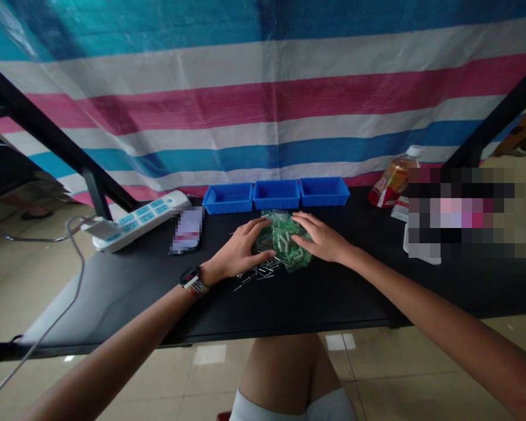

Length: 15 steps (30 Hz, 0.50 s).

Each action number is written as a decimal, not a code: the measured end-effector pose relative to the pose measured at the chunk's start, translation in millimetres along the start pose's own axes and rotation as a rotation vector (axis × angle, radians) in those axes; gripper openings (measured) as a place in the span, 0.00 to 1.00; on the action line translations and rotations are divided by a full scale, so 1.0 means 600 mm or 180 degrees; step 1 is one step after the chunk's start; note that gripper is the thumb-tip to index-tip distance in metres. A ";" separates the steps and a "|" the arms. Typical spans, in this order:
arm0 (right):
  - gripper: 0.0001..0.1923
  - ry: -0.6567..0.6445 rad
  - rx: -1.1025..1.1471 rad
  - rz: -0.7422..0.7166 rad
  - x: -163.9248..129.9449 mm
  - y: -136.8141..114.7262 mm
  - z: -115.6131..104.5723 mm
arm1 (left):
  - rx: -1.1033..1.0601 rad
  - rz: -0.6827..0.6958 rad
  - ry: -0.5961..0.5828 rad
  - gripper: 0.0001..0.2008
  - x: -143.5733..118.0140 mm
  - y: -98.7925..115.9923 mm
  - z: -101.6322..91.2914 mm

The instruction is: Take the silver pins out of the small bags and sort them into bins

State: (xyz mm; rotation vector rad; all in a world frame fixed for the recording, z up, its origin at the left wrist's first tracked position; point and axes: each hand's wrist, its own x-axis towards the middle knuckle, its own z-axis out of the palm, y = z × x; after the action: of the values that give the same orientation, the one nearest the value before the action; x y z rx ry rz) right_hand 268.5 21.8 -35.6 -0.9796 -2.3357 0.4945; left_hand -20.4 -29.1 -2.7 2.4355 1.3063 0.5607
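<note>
Between my hands lies a heap of clear and green plastic bags (284,242) with small whitish, tube-like pieces inside, probably wall plugs. My left hand (241,248) rests at the heap's left side, fingers stretched and thumb apart. On the right side my right hand (322,237) touches the bags, its fingers extended and spread. Loose screws or nails (263,270), several of them, are scattered on the black table just below the left thumb and the bags. Behind the heap stand three blue bins in a row: left (228,199), middle (276,194) and right (324,192).
A white power strip (144,219) with a plugged-in adapter and a phone (187,231) lie on the left of the black table (333,298). At the right are a drink bottle (394,178) and a blurred-out area. A striped sheet (267,99) hangs behind.
</note>
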 end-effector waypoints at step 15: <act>0.27 0.0364 0.0251 0.0060 -0.018 -0.016 -0.017 | 0.0108 0.0110 0.0168 0.37 -0.022 0.014 0.001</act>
State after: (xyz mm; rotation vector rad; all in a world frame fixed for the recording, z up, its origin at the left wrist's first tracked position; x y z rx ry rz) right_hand 275.9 8.6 -26.5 -0.9680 -2.1908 0.5204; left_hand -20.8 -44.6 -2.2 2.4911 1.3066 0.6205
